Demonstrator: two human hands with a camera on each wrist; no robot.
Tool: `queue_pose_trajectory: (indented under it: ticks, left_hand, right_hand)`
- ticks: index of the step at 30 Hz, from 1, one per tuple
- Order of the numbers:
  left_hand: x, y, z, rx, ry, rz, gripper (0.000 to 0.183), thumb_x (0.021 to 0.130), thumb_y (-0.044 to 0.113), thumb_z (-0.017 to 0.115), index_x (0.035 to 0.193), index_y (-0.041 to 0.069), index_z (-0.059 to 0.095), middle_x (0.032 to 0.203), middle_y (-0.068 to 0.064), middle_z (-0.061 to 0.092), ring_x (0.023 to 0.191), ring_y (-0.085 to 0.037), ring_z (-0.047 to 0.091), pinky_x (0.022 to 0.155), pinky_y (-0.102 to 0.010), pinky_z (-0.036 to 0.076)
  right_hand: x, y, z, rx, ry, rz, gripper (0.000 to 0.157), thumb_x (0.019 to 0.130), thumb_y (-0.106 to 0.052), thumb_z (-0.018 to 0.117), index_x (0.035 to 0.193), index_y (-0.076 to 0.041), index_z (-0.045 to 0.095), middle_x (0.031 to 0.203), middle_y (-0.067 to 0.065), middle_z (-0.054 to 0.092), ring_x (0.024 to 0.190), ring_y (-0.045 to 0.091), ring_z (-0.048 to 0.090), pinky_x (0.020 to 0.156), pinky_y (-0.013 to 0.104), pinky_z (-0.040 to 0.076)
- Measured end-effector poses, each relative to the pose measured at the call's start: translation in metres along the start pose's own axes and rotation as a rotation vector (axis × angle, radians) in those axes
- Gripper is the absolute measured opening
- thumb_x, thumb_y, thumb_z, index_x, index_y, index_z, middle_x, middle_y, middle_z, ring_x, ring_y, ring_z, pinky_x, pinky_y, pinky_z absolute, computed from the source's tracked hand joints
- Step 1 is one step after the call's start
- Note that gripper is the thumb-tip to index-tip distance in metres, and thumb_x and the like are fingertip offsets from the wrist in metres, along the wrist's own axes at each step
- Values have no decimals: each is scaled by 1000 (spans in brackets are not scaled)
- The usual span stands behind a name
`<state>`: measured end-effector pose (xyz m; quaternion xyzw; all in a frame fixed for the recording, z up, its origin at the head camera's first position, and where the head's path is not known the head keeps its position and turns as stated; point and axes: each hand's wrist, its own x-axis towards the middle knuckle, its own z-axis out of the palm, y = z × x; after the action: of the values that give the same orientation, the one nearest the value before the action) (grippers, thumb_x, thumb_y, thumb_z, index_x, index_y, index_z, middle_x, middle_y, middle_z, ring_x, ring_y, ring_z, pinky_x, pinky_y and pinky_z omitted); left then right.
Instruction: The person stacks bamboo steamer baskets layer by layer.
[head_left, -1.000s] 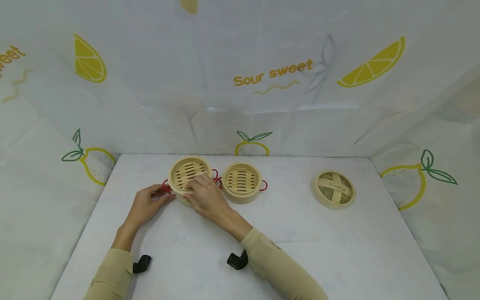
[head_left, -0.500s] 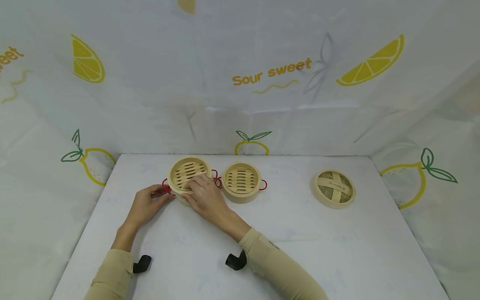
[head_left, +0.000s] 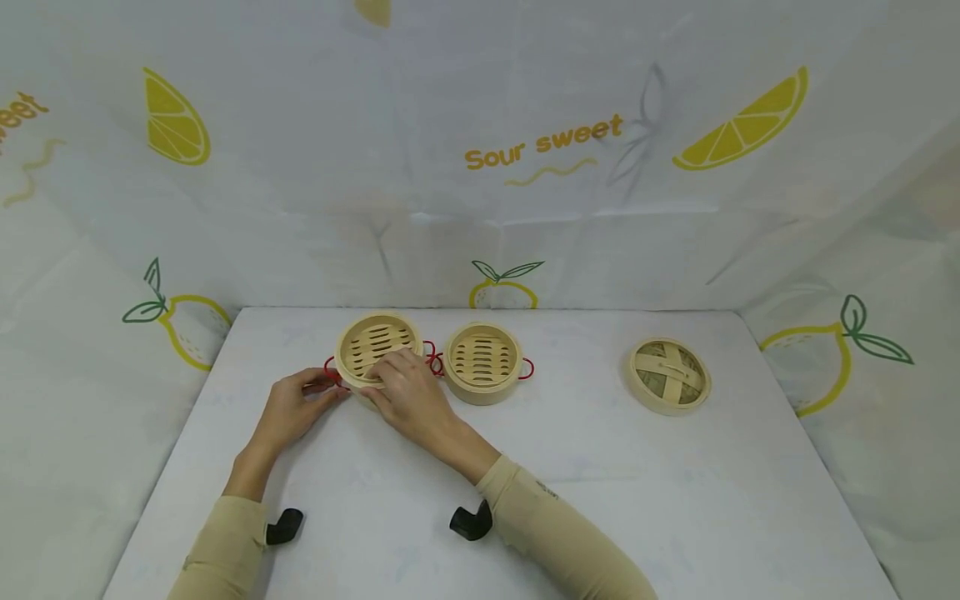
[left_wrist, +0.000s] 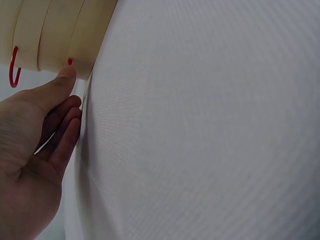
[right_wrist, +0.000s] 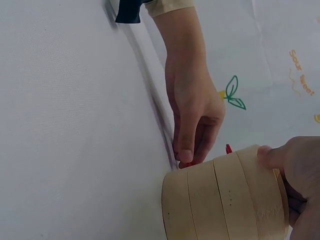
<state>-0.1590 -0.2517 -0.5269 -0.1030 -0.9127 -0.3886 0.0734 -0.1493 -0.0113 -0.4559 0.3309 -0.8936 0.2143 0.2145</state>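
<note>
Two round bamboo steamer baskets stand stacked at the left of the table, the upper basket [right_wrist: 250, 195] on the lower basket [right_wrist: 200, 205]. My right hand [head_left: 412, 396] pinches the upper one's near rim, thumb on the outer wall and fingers over the inside. Beside the stack's left side, my left hand [head_left: 292, 408] pinches the lower basket's small red handle, its thumb [left_wrist: 65, 77] right at the wall in the left wrist view. The upper basket's red handle [left_wrist: 15, 67] hangs free above it. My right hand covers part of the slatted floor.
Another bamboo steamer basket [head_left: 482, 396] with red handles sits close right of the stack. A woven bamboo lid [head_left: 670, 377] lies farther right. White cloth with lemon prints [head_left: 502, 296] rises behind the table. Black camera mounts [head_left: 472, 522] stick out at both sleeves.
</note>
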Motion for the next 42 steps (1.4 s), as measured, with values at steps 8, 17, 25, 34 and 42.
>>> queue_pose_trajectory:
  ticks: [8,17,25,34,42]
  left_hand:
    - [2,0,1,-8,-11,-5,35,84,22,76,114,6,67,107,-13,73,96,-29,72,82,-39,61]
    - [2,1,1,3,-8,-1,36,84,24,76,114,5,67,107,-14,73,96,-29,72,82,-38,61]
    - [2,-1,1,-3,-8,-12,36,84,27,75,113,7,68,108,-12,72,98,-29,72,83,-39,60]
    - [0,0,1,4,-7,-11,36,84,27,75,113,7,68,108,-12,72,98,-29,71,83,-39,61]
    - [0,1,0,10,-11,-15,35,84,20,76,115,5,67,107,-14,72,97,-30,72,83,-40,61]
  right_hand:
    - [1,3,0,13,7,3,21,89,-35,70,97,-15,70,96,-5,69,98,13,60,92,25,49]
    - [0,2,-1,16,-2,6,21,88,-35,70,97,-16,70,97,-6,69,99,12,60,90,24,50]
    - [0,1,-1,41,5,5,23,87,-34,71,97,-13,71,96,-3,69,98,13,60,90,25,50]
    - [-1,5,-2,75,48,-10,29,86,-37,73,102,-13,70,104,-3,68,103,13,59,95,25,49]
    - [-3,10,-10,123,94,-36,31,89,-36,69,106,-11,69,108,-1,67,105,14,59,95,24,50]
